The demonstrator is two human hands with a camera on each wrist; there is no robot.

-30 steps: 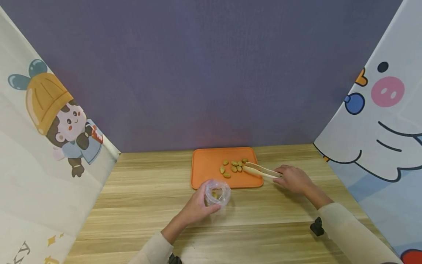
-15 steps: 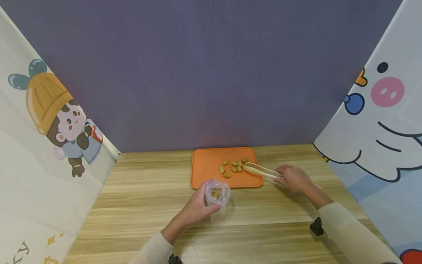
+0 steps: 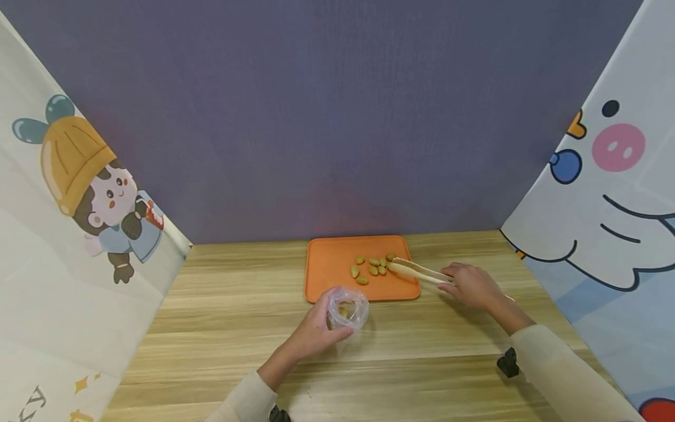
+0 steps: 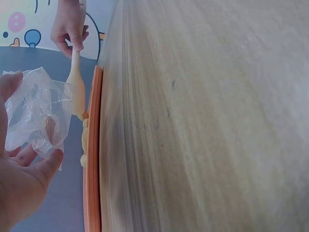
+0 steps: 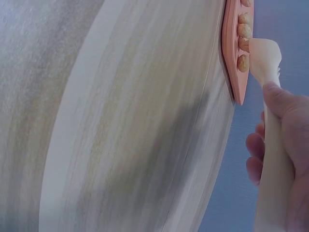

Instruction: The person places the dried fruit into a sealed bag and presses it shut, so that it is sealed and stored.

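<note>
My left hand [image 3: 315, 331] holds a clear plastic bag [image 3: 360, 308] upright at the tray's front edge, fingers and thumb around its open mouth. A yellowish piece shows inside the bag. Behind it lies an orange tray [image 3: 329, 264] with several small, oval, yellow-brown nut-like pieces [image 3: 374, 262], mostly right of its middle. From the right, my right hand [image 3: 471, 287] grips cream-coloured tongs [image 3: 422, 275]. Their tips reach over the tray's right side, right at the rightmost pieces. In the right wrist view, a broad tong end [image 5: 265, 53] overlaps the row of pieces.
The wooden table [image 3: 237, 305] ends at a dark blue-grey back wall [image 3: 337, 146] just behind the tray. White panels with cartoon prints stand on the left [image 3: 42, 252] and right [image 3: 596, 211]. A black wrist device [image 3: 508, 362] hangs under the right sleeve.
Both hands, the bag and the tray stay almost in place. The rear end of the tongs now shows behind the right wrist, where it was hidden a second ago.
</note>
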